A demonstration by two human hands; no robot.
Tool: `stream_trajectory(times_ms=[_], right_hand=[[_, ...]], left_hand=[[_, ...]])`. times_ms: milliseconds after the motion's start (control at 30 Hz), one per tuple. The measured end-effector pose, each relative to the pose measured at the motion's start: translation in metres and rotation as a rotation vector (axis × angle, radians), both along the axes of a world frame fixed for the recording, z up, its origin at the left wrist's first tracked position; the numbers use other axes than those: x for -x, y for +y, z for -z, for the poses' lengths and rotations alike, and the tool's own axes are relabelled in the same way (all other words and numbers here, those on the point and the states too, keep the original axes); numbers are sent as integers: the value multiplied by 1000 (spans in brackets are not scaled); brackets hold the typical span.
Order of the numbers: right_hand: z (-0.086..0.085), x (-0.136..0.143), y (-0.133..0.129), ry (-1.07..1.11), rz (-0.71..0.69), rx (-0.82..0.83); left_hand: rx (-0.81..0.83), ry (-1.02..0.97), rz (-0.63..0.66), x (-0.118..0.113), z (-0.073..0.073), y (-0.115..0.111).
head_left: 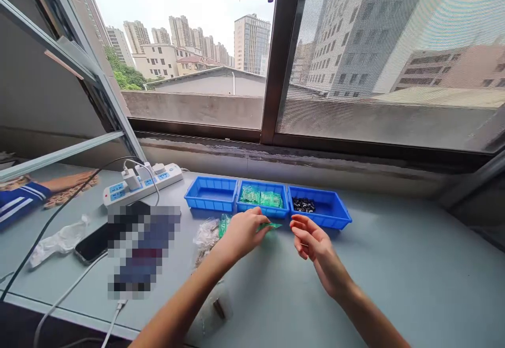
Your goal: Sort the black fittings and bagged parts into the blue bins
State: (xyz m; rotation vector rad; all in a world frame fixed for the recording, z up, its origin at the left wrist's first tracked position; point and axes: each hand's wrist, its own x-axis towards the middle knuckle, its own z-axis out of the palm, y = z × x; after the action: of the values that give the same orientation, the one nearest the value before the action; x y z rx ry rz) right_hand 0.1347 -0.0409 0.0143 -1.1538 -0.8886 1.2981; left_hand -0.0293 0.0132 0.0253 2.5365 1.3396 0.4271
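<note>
My left hand (245,231) is closed in a pinch on a small green circuit board (271,226), held above the table in front of the middle bin. To its right, my right hand (313,245) has its fingers curled together; anything between the fingertips is too small to make out. The two hands are apart. Behind them, the middle blue bin (263,213) contains green circuit boards (260,196). Small black parts (303,204) lie at the left end of the right blue bin (331,222), just beyond my right hand.
A left blue bin (211,204) adjoins the others. Clear plastic bags (207,235) lie beside my left forearm. Farther left are a power strip (169,176), a phone (92,243), cables and crumpled plastic (61,243). Another person's arm (63,182) rests at the far left.
</note>
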Motion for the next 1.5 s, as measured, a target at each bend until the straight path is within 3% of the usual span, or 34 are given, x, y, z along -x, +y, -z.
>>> stream_trajectory(times_ms=[200, 333, 433, 600, 833, 1033, 1233, 1500], right_hand=[[9, -2, 8, -124, 87, -73], [13, 0, 13, -162, 106, -90], [14, 1, 14, -178, 102, -96], [14, -3, 18, -237, 46, -129], [14, -17, 19, -418, 210, -383], [6, -18, 9, -678, 250, -565], [15, -10, 13, -690, 300, -487], [19, 1, 14, -475, 126, -354]], left_hand=[[97, -381, -66, -6, -1, 2], [320, -710, -53, -10, -1, 3], [482, -845, -25, -13, 1, 4], [515, -864, 13, -15, 7, 5], [212, -661, 71, -12, 9, 5], [95, -697, 106, -9, 9, 8], [83, -752, 87, -10, 12, 6], [155, -885, -15, -11, 13, 7]])
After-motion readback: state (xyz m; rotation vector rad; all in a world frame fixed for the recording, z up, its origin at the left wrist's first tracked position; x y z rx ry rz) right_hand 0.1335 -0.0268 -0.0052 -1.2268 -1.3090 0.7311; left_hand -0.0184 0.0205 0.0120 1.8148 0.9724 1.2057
